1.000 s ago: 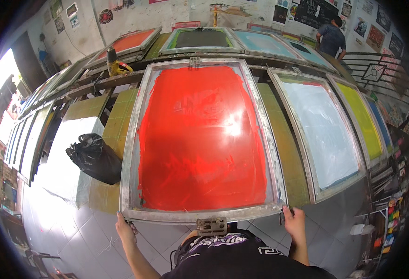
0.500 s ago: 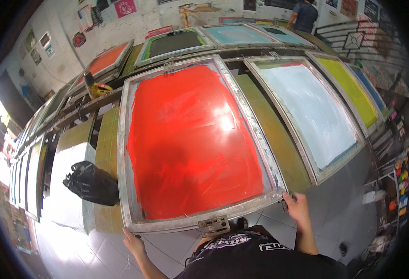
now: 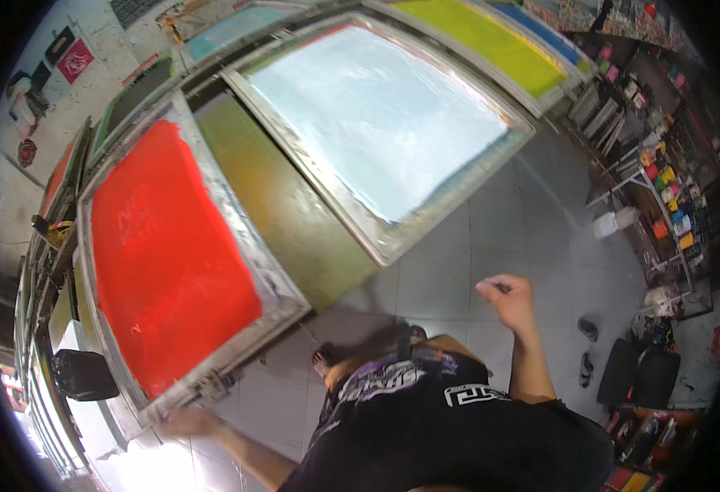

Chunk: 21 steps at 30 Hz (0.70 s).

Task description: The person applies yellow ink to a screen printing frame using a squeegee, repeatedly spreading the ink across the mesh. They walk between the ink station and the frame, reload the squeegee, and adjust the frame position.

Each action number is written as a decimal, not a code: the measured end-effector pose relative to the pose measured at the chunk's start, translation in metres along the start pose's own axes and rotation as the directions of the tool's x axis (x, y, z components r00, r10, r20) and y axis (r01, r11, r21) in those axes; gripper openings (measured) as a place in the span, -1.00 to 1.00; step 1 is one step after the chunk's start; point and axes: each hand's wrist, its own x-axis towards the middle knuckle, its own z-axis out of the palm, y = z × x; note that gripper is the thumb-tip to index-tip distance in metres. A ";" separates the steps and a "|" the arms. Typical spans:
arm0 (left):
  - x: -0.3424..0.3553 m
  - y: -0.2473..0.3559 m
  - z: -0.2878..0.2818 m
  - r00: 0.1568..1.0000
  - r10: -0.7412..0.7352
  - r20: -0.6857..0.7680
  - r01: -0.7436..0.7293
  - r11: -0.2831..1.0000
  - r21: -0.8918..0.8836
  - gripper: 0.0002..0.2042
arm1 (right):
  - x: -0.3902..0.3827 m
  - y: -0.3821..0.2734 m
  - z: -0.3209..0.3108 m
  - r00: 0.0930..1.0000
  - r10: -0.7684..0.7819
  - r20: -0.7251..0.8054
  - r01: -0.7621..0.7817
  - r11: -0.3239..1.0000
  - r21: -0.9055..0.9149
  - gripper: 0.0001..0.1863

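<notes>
A screen-printing frame [image 3: 241, 338] with a metal rim and a mesh coated in red ink [image 3: 167, 262] lies tilted at the left. My left hand [image 3: 189, 422], smeared by motion, is at this frame's near corner; whether its fingers grip the rim cannot be made out. Over the grey floor to the right, away from any frame, my right hand [image 3: 513, 302] hovers with fingers curled toward the thumb. A dark spot shows between them, too small to name. Nearest to it is the second frame, whose mesh is covered in pale blue-white ink [image 3: 376, 115].
An olive board [image 3: 274, 197] shows between the two frames. Beyond stands a frame with yellow-green ink [image 3: 491, 41]. A black plastic bag [image 3: 85, 375] sits at the left. Shelves with coloured containers [image 3: 663, 184] line the right, and sandals [image 3: 587, 361] lie on the floor.
My view has swung right. My right hand has left the red frame's near corner and is now in the air. The left hand, earlier at the frame's left corner, is blurred there.
</notes>
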 end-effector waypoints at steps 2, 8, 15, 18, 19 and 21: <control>-0.020 0.090 0.018 0.990 0.074 0.117 -0.043 0.968 -0.247 -0.59 | 0.001 0.016 -0.039 0.996 0.044 -0.078 -0.039 0.997 0.062 -0.82; -0.057 0.209 0.033 0.906 0.037 0.422 0.265 0.730 -0.631 -0.75 | -0.006 0.065 -0.116 0.962 0.027 -0.273 0.032 0.978 0.207 -0.74; -0.062 0.270 0.053 0.838 0.317 0.444 0.000 0.814 -0.581 -0.92 | 0.025 0.079 -0.134 0.937 0.071 -0.341 0.056 0.935 0.350 -0.82; -0.074 0.289 0.075 0.808 0.227 0.543 0.219 0.741 -0.635 -0.90 | 0.048 0.065 -0.142 0.948 0.021 -0.318 0.087 0.942 0.323 -0.86; -0.080 0.299 0.085 0.813 0.198 0.548 0.233 0.752 -0.617 -0.88 | 0.059 0.061 -0.147 0.953 -0.012 -0.303 0.105 0.949 0.296 -0.88; -0.089 0.323 0.105 0.815 0.146 0.561 0.258 0.775 -0.576 -0.85 | 0.086 0.053 -0.160 0.957 -0.045 -0.288 0.107 0.973 0.202 -0.91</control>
